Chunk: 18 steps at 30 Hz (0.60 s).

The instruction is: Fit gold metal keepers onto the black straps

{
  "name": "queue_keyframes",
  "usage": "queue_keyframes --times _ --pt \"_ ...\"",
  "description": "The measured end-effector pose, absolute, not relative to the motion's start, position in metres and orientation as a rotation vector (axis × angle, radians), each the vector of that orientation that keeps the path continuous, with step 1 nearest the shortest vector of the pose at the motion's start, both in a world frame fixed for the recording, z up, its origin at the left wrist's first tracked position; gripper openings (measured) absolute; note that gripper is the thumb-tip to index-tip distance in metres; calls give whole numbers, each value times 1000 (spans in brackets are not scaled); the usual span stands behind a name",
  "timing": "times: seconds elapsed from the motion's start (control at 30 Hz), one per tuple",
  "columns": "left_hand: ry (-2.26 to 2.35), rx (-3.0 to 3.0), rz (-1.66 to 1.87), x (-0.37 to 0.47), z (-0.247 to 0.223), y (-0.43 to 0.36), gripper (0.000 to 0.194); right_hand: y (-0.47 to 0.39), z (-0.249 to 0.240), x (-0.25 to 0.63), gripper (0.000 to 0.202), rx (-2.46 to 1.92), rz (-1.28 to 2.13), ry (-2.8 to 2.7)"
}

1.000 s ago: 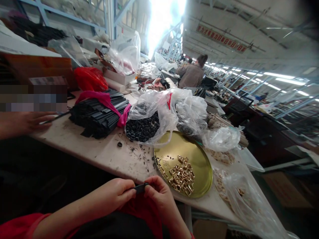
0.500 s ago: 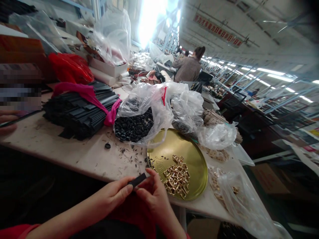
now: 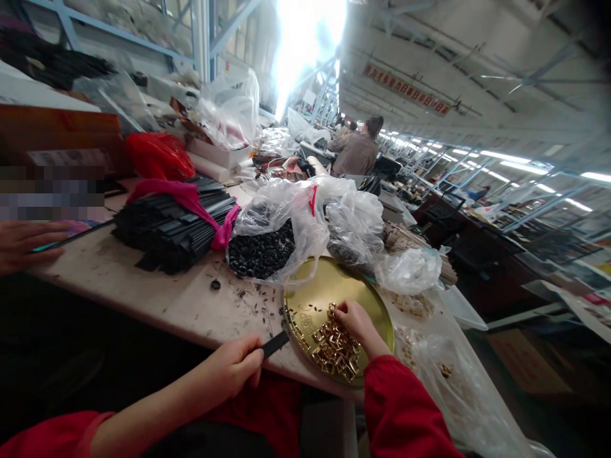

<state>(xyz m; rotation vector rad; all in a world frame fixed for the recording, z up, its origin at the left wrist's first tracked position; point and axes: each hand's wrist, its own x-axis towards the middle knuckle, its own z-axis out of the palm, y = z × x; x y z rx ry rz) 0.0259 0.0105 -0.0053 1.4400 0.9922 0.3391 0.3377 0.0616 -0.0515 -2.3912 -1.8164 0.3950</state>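
Observation:
My left hand (image 3: 242, 364) is closed around a short black strap (image 3: 275, 344), whose free end points toward the tray. A round gold-coloured tray (image 3: 341, 280) lies at the table's front edge. On it is a heap of small gold buckles (image 3: 337, 353), with some lined up along the left rim. My right hand (image 3: 357, 323) reaches over the tray, its fingertips pinched on a gold buckle at the top of the heap. Part of that buckle is hidden by the fingers.
Behind the tray sits a clear plastic bag (image 3: 305, 238) of black rings (image 3: 262, 253). To its left lies a bundle of black strips (image 3: 167, 229) tied with pink cloth (image 3: 224, 232). Another person's hand (image 3: 28, 245) rests at the far left. More plastic bags (image 3: 458, 381) lie on the right.
My right hand has left the black strap and moved right onto the buckle heap, pinching a buckle. My left hand keeps hold of the strap. The view has shifted slightly.

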Motion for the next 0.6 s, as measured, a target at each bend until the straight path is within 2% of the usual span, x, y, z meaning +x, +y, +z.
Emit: queue_keyframes --times 0.23,0.6 --pt "991 1406 373 26 -2 -1 22 72 -47 334 21 -2427 480 -1919" --pt "1027 1475 524 22 -6 3 28 52 -26 317 21 -2289 448 -1833"
